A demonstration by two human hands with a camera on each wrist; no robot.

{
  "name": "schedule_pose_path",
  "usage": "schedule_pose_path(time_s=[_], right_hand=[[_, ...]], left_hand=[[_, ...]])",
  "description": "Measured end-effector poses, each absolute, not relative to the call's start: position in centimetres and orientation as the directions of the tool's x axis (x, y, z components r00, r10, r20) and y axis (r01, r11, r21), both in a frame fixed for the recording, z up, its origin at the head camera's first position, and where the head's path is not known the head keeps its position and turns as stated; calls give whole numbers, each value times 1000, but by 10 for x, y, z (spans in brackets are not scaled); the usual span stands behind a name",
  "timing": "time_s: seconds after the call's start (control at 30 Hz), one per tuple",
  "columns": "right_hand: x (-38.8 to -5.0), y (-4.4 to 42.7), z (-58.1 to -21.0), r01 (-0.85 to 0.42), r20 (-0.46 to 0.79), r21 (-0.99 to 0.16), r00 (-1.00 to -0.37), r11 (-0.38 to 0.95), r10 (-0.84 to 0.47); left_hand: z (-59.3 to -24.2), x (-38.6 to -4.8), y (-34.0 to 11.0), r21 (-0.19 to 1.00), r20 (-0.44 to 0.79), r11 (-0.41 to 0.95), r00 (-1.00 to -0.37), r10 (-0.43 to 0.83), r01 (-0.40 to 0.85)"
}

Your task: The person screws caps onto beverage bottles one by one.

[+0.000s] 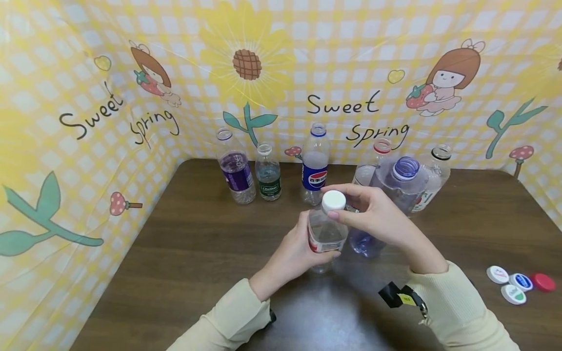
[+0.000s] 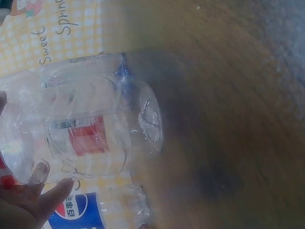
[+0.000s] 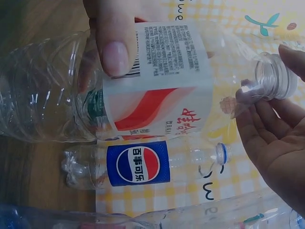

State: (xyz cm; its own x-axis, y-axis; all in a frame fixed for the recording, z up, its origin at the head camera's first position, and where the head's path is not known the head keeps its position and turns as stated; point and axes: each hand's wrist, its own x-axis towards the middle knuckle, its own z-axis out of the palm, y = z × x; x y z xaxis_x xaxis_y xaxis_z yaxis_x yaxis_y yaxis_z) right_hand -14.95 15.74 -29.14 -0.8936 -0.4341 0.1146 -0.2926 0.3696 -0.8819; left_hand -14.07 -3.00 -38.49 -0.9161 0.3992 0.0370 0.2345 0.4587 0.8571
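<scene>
A clear plastic bottle (image 1: 327,229) with a red and white label is held upright in front of me. Around its body, my left hand (image 1: 291,251) grips it, the thumb lying across the label. A white cap (image 1: 334,200) sits on the bottle's mouth, pinched between the thumb and fingers of my right hand (image 1: 377,214). The right wrist view shows the bottle's label (image 3: 157,81) close up, the left thumb (image 3: 114,52) pressing on it. In the left wrist view, the clear bottle's base (image 2: 150,119) is apart from the table.
Uncapped bottles stand behind: a purple-labelled one (image 1: 237,173), a small green-labelled one (image 1: 269,178), a Pepsi bottle (image 1: 315,168), a large purple-tinted bottle (image 1: 406,183) and a black-ringed one (image 1: 434,180). Several loose caps, including a red cap (image 1: 543,282), lie on the table (image 1: 184,273) at right.
</scene>
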Motion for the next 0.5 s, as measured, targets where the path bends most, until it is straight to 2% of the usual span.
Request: schedule_pose_path(time_s=[0.17, 0.37, 0.5], right_hand=[[-150, 158, -292, -285, 125, -897, -897, 339, -424], [-149, 158, -293, -361, 220, -877, -889, 317, -402], [-147, 157, -293, -369, 239, -870, -896, 327, -375]], left_hand=[[-385, -141, -30, 851, 44, 465, -917, 396, 242], [-385, -141, -29, 841, 67, 474, -919, 388, 262], [-385, -140, -28, 833, 80, 481, -920, 383, 272]])
